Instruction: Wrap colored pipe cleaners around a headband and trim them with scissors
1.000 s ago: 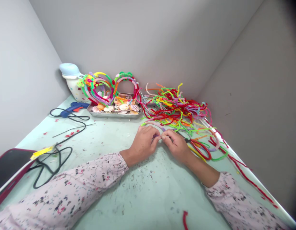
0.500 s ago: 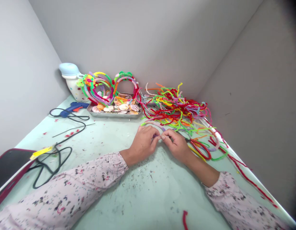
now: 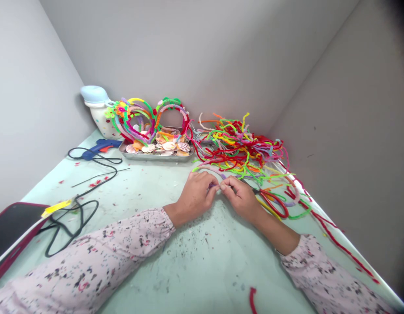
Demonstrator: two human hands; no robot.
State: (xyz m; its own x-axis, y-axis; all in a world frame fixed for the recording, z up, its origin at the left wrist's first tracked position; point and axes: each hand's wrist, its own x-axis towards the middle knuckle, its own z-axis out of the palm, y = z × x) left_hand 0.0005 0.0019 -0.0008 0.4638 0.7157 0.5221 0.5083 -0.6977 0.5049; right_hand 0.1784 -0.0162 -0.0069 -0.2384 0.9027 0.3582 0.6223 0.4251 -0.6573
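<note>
My left hand [image 3: 199, 195] is closed around a fuzzy headband [image 3: 210, 168], whose pink, green and purple arc shows just above my fingers. My right hand [image 3: 240, 197] is pinched close beside it, the fingertips of both hands nearly meeting. What the right fingertips grip is too small to make out. Just right of my right hand lie red-handled scissors [image 3: 276, 204], partly hidden by it. A big tangle of coloured pipe cleaners [image 3: 241, 146] spreads behind the hands.
A metal tray [image 3: 156, 158] holds shells and finished fuzzy headbands [image 3: 172, 107]. Left of it are a bottle [image 3: 102, 115] and a blue glue gun [image 3: 92, 150] with a looping black cable. A dark red-edged device [image 3: 17, 226] sits at the left edge.
</note>
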